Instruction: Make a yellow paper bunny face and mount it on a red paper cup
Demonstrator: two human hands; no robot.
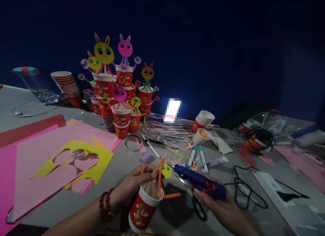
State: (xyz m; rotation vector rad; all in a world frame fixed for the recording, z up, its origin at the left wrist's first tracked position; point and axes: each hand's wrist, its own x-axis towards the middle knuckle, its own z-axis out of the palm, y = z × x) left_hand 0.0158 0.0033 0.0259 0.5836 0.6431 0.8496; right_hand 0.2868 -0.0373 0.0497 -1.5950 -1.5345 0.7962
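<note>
My left hand [143, 177], with a beaded bracelet at its wrist, is closed on orange straws [160, 182] at the top of a red and white paper cup [144, 212]. The cup tilts slightly, and one straw sticks out to the right. In my right hand [215, 202] is a blue hot glue gun [199, 180] with a small red light. Its nozzle points left, close to the upper straw ends; I cannot tell whether it touches them. A yellow paper face [167, 170] lies just behind the nozzle. Scissors [199, 209] lie partly hidden below the gun.
Several finished cup figures [122, 114] stand stacked at the back, beside a cup stack [66, 87]. Coloured paper sheets [38, 168] cover the left. Loose straws [167, 131], markers [203, 158] and a tape roll [132, 143] lie mid-table. A black cord [248, 195] loops at right.
</note>
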